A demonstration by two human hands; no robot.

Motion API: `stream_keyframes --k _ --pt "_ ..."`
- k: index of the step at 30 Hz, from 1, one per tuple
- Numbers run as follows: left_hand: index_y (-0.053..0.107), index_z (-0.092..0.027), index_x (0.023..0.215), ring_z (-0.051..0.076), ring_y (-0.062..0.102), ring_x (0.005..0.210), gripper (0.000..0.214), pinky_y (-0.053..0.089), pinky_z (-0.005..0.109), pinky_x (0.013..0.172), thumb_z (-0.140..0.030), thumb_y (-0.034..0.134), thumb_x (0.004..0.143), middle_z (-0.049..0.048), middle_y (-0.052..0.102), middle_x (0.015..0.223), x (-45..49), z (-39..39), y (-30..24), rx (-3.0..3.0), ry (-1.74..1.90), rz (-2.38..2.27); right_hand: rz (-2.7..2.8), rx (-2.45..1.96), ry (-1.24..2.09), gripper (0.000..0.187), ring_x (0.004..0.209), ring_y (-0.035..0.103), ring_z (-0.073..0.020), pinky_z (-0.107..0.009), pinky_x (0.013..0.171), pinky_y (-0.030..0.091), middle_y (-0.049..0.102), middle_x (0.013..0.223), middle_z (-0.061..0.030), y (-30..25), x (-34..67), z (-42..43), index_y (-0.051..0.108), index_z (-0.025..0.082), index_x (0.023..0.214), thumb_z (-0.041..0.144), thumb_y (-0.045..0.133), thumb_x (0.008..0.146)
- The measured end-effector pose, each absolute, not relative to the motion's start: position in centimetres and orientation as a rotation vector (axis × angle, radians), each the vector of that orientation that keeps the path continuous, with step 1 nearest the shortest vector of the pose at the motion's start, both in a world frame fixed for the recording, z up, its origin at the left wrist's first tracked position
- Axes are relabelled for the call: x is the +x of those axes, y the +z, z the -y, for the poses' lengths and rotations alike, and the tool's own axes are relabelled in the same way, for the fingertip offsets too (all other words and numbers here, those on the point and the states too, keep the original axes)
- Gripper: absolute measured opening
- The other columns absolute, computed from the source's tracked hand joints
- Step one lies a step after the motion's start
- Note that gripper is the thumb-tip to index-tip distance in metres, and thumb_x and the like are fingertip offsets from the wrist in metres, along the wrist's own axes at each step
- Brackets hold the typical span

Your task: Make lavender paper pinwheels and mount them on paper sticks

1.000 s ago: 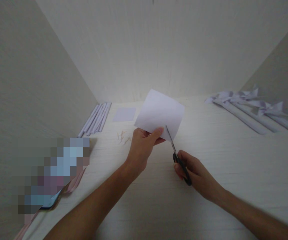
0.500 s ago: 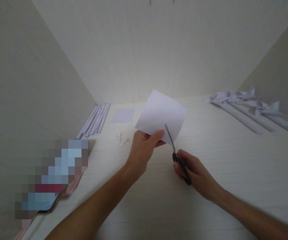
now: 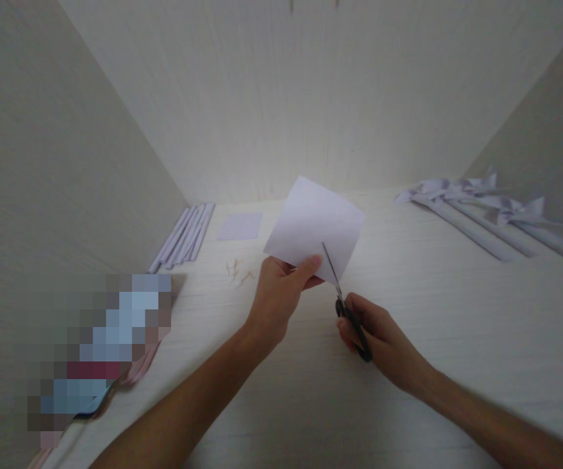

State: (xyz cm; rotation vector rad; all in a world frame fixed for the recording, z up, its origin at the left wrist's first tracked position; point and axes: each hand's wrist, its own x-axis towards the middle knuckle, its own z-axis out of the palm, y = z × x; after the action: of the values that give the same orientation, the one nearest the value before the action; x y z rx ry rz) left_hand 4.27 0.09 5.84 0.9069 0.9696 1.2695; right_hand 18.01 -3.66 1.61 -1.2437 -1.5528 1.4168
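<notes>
Scissors [image 3: 348, 314] slightly farther over paper [image 3: 315, 218]

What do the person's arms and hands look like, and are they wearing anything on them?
The bare left forearm and bare right forearm both narrow toward the wrist. No sleeve, watch or bracelet shows. The ungloved left hand and ungloved right hand have no rings that I can see, though some fingers are hidden.

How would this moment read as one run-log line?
left hand: holds white squarish paper sheet | right hand: grips black-handled metal scissors, overlapping sheet | far left: thin white tubes | far right: white pinwheel-like paper shapes
</notes>
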Motion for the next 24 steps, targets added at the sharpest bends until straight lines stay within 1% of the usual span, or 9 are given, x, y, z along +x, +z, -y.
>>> stream_keyframes --k 7,17,24 --pt "0.064 -0.013 0.088 0.018 0.062 0.077 0.026 0.051 0.033 0.073 -0.025 0.063 0.065 0.0057 0.068 0.082 4.26 -0.04 5.79 0.916 1.261 -0.972 1.553 -1.243 1.408 0.03 0.046 0.032 -0.0068 -0.021 0.042 0.025 0.036 0.05 0.0062 1.55 18.03 3.62 0.034 0.02 0.061 0.041 0.052 0.073" --pt "0.064 -0.012 0.081 0.016 0.062 0.073 0.02 0.051 0.032 0.071 -0.023 0.063 0.065 0.0047 0.068 0.078 4.32 -0.01 5.92 0.897 1.261 -0.979 1.559 -1.268 1.39 0.031 0.045 0.03 -0.0067 -0.022 0.041 0.023 0.034 0.049 0.0066 1.51 18.11 3.72 0.034 0.02 0.061 0.043 0.049 0.074" --pt "0.064 -0.012 0.083 0.016 0.062 0.074 0.021 0.051 0.031 0.071 -0.023 0.063 0.065 0.0051 0.068 0.079 4.37 0.09 5.9 0.905 1.251 -0.976 1.558 -1.257 1.405 0.03 0.046 0.032 -0.007 -0.022 0.042 0.026 0.036 0.05 0.0062 1.77 17.97 3.63 0.035 0.02 0.061 0.043 0.049 0.074"
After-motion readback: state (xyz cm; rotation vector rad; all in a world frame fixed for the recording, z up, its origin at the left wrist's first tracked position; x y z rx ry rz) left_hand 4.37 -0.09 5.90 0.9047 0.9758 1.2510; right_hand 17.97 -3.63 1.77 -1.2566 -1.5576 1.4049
